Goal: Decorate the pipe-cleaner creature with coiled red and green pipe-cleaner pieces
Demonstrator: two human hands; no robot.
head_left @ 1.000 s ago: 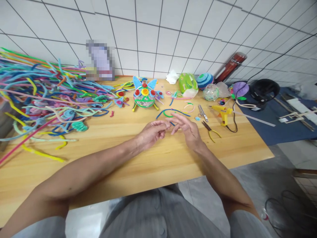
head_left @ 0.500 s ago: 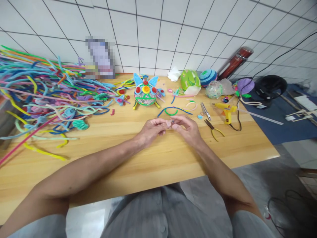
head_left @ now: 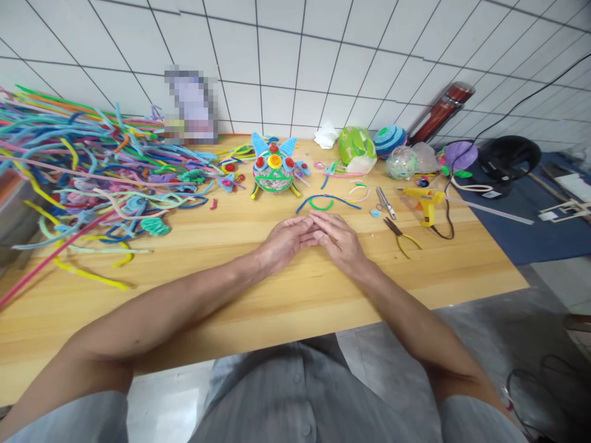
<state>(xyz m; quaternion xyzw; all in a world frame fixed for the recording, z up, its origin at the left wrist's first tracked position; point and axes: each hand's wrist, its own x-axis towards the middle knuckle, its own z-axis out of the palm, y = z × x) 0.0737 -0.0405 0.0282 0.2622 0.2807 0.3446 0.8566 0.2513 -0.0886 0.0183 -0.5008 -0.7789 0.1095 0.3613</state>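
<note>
My left hand (head_left: pixel 287 241) and my right hand (head_left: pixel 339 239) meet over the table (head_left: pixel 286 320), near its middle. The fingers of both hands are fairly straight and pressed against one another, the right ones lying over the left fingertips. Whatever they hold, if anything, is hidden between them. Just beyond my fingers lie a blue pipe cleaner (head_left: pixel 344 197) and a bent green pipe cleaner (head_left: pixel 322 208). Farther back stands a round figure (head_left: pixel 274 172) with blue ears, red and yellow discs and short yellow feet.
A large heap of coloured pipe cleaners (head_left: pixel 101 166) covers the left side. On the right are pliers (head_left: pixel 401 238), scissors (head_left: pixel 385 203), a corded yellow glue gun (head_left: pixel 425 203), a clear glue stick (head_left: pixel 496 210) and decorated balls (head_left: pixel 357 147). A red flask (head_left: pixel 441 112) leans against the tiled wall.
My fingertips were pinching a tiny dark piece between them; now the fingers have straightened and overlap, and the piece is out of sight. The view has shifted slightly.
</note>
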